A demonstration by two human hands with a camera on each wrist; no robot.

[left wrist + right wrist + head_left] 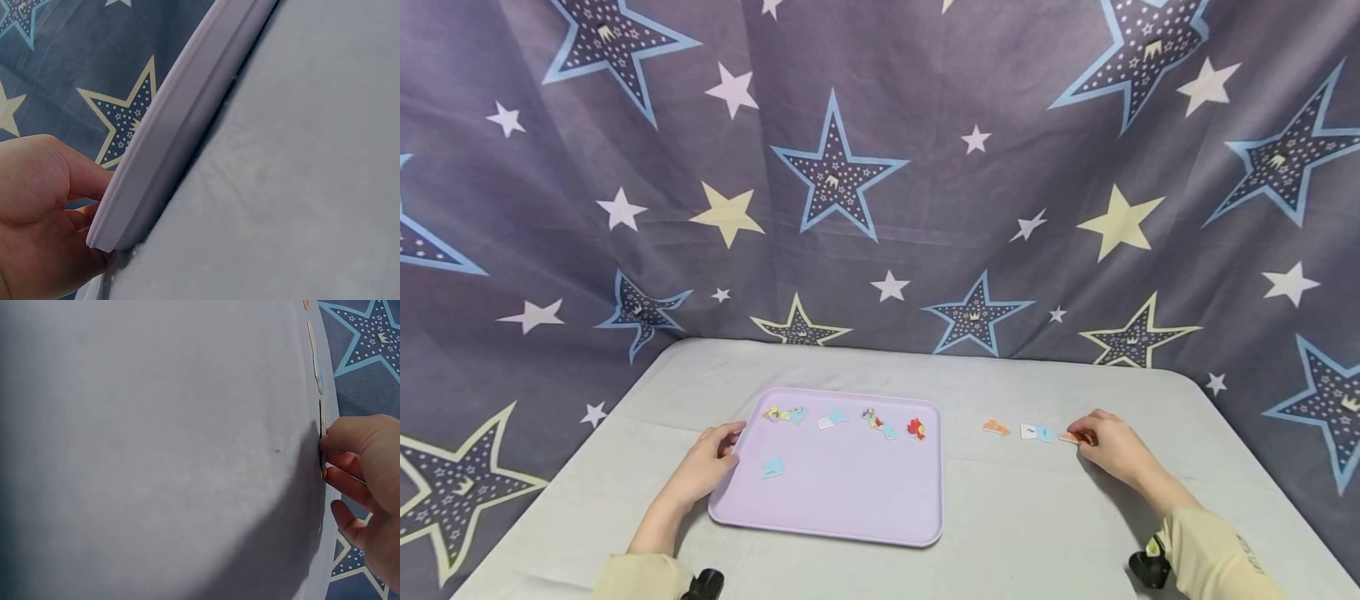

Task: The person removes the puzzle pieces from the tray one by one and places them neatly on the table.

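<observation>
A dark curtain [910,179] with stars hangs across the far side, behind a pale table [1015,517]. At left, a cream sleeve [636,577] with a black device [706,585] leads to the left hand [700,468], which grips the tray [850,500] by its left rim, fingers curled at the edge.

On the tray, a yellow-and-blue piece [786,415] lies far left, with a blue piece [772,467] on its near side. Farther right along the far side come a white-and-blue piece [837,416], a multicoloured piece [878,423] and a red piece [916,428].

Right of the tray, on the table, lie an orange piece [996,427] and a two-part tile [1036,432], white at left, blue at right. Just right of the tile is the held piece [1068,437], pinched between the thumb and fingers of the right hand [1108,448]. Its visible part is orange; the fingers cover its right end. The right wrist view shows it edge-on, flat and thin. Whether it is lifted, I cannot tell. A shadow falls beside that hand.

The tray is pale lilac, rectangular, with rounded corners and a raised rim.
</observation>
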